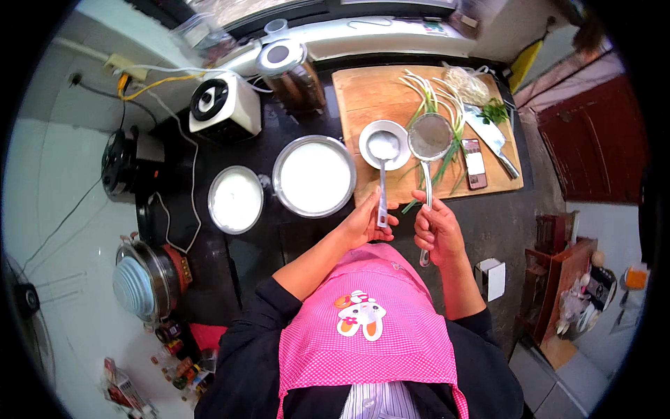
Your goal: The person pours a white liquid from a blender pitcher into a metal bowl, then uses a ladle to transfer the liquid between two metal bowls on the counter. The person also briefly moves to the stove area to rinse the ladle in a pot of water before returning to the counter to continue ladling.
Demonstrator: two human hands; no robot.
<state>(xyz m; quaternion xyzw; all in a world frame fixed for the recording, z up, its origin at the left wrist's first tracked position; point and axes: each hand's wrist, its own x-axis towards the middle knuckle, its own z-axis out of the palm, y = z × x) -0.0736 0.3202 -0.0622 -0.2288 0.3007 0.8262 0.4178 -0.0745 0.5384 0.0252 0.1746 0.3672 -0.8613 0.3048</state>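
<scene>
My left hand (360, 222) is closed round the flat handle of a metal ladle (382, 188). The ladle's head rests over or in a small white bowl (366, 151), and white matter shows there. Between the fingers of my right hand (444, 234) is the handle of a fine-mesh strainer (430, 136). Its round mesh is held just right of the bowl, above green onions (452, 117), and looks to have nothing in it. To the left of the bowl stand a large metal basin (314, 174) and a smaller metal bowl (236, 199), both full of white liquid.
The wooden cutting board (363, 87) carries pale noodle-like strands (466, 85), green herbs (494, 110), a kitchen knife (492, 136) and a phone (475, 164). A white appliance (237, 112), a metal canister (296, 84) and a dark cooker (132, 164) line the back left. Cords cross the counter.
</scene>
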